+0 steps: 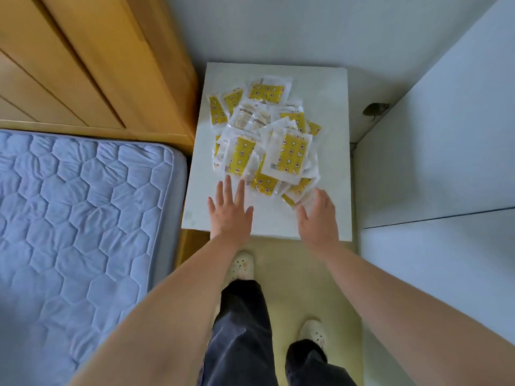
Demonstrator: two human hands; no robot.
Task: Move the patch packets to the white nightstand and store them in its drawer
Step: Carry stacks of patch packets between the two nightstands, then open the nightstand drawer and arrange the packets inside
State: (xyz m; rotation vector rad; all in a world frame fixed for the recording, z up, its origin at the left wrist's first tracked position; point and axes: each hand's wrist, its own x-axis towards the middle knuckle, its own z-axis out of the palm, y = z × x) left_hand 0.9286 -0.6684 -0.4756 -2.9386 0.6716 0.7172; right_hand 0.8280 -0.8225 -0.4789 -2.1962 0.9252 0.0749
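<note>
A loose heap of several patch packets (267,137), clear wrappers with yellow printed patches, lies on top of the white nightstand (331,107). My left hand (230,211) hovers flat with straight spread fingers over the near part of the top, its fingertips just short of the heap. My right hand (317,215) is at the heap's near right edge, fingers relaxed, fingertips touching the nearest packets. Neither hand holds anything. The nightstand's drawer is hidden below its top.
A bed with a blue quilted mattress (78,218) stands left of the nightstand, with a wooden headboard (83,65) behind. A white cabinet (446,162) flanks the right. My feet in pale slippers stand on a yellowish floor (289,274) before the nightstand.
</note>
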